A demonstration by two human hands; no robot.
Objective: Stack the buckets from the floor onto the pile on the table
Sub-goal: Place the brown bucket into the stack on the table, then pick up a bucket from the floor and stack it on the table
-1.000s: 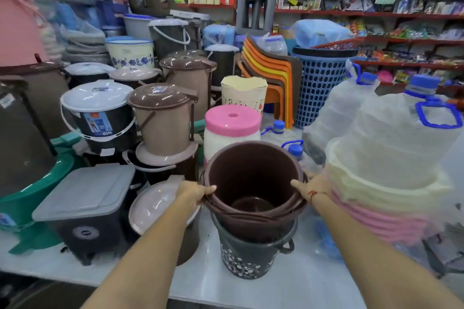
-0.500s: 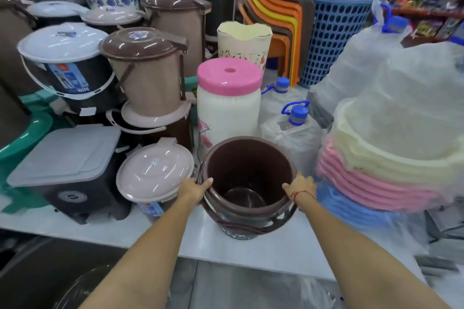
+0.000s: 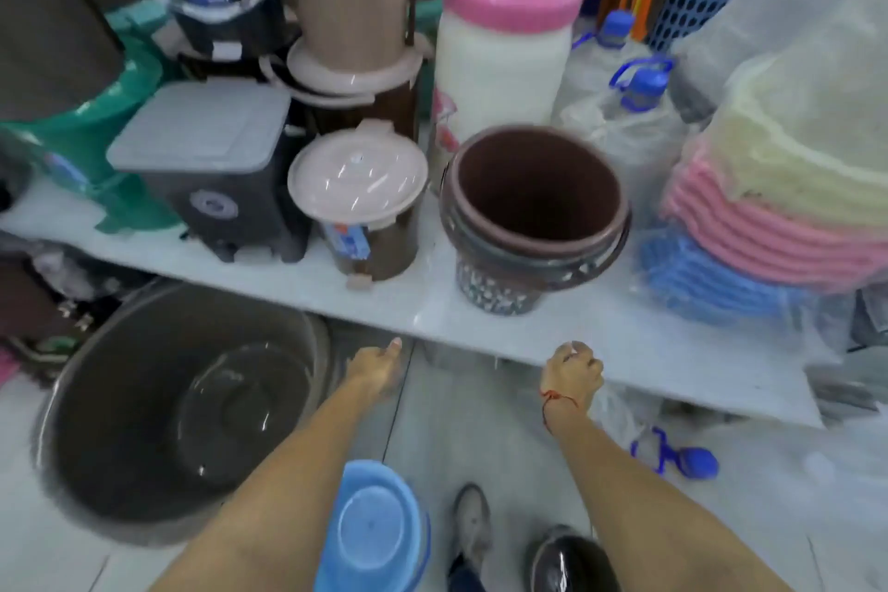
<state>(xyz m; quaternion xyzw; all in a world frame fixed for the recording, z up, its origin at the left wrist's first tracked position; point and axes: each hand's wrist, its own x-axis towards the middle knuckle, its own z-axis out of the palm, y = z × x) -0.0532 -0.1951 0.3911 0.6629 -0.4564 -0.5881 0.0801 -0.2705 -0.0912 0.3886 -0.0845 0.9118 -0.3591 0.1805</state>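
Observation:
A pile of nested buckets (image 3: pixel 536 226) stands near the front edge of the white table (image 3: pixel 624 341); a brown bucket sits on top, a dark patterned one at the bottom. On the floor below lie a blue bucket (image 3: pixel 375 538) between my forearms and a dark glossy bucket (image 3: pixel 572 562) at the bottom edge. My left hand (image 3: pixel 377 368) hangs below the table edge, fingers loosely apart, holding nothing. My right hand (image 3: pixel 574 373), with a red thread at the wrist, is curled below the edge, and nothing shows in it.
A large dark basin (image 3: pixel 178 409) sits on the floor at left. On the table stand a lidded brown bin (image 3: pixel 360 202), a grey-lidded black bin (image 3: pixel 211 168), a pink-lidded jar (image 3: pixel 504 48) and stacked pink and blue basins (image 3: pixel 769 226). My shoe (image 3: pixel 473 524) is on the tiles.
Both hands have let go of the brown bucket, now resting on the pile, and dropped below the table edge. The view has tilted down to the floor.

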